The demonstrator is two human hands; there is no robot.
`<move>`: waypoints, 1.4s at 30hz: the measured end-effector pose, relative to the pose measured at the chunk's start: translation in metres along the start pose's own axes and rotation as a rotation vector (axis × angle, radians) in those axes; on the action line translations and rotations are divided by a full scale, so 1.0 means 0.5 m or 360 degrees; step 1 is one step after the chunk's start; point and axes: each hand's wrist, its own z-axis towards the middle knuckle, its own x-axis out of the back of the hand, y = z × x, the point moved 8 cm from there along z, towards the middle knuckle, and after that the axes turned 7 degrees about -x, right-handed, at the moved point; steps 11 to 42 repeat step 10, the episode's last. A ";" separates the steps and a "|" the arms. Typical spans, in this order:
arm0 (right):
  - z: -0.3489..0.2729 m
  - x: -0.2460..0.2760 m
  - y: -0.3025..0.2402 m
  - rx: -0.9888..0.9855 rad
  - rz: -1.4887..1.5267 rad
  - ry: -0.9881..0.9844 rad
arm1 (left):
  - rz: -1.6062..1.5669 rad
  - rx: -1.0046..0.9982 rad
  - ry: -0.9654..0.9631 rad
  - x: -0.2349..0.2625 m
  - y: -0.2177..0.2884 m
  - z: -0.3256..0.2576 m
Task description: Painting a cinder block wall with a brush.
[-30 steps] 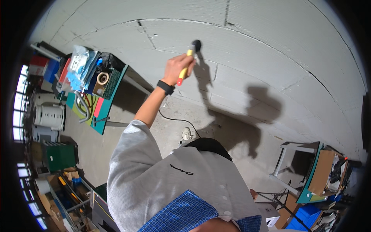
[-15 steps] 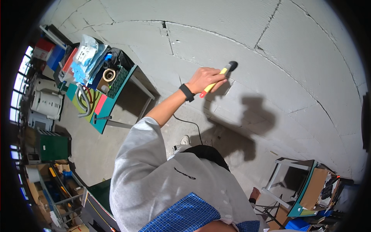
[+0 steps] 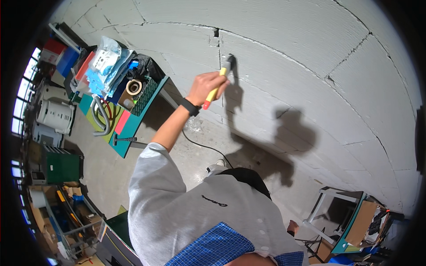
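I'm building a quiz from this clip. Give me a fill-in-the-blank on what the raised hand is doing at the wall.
1. The left hand holds a tool with a ____ and red handle.
2. The tool's head touches the grey ____.
3. A black ____ sits on that wrist.
4. A cluttered table stands to the person's ____.

Missing words: yellow; wall; watch; left

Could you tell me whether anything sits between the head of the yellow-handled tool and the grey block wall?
Nothing visible does. The left hand grips the yellow-handled tool, and its dark head already sits against the grey block wall beside a vertical joint.
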 end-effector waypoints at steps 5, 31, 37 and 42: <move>-0.014 0.024 -0.103 0.0468 0.0116 0.0042 | 0.0023 0.0046 0.0107 -0.011 -0.012 0.016; -0.018 0.037 -0.120 0.0457 0.0194 -0.0020 | 0.0187 0.0312 0.0232 0.036 -0.081 -0.020; -0.018 0.037 -0.120 0.0457 0.0194 -0.0020 | 0.0187 0.0312 0.0232 0.036 -0.081 -0.020; -0.018 0.037 -0.120 0.0457 0.0194 -0.0020 | 0.0187 0.0312 0.0232 0.036 -0.081 -0.020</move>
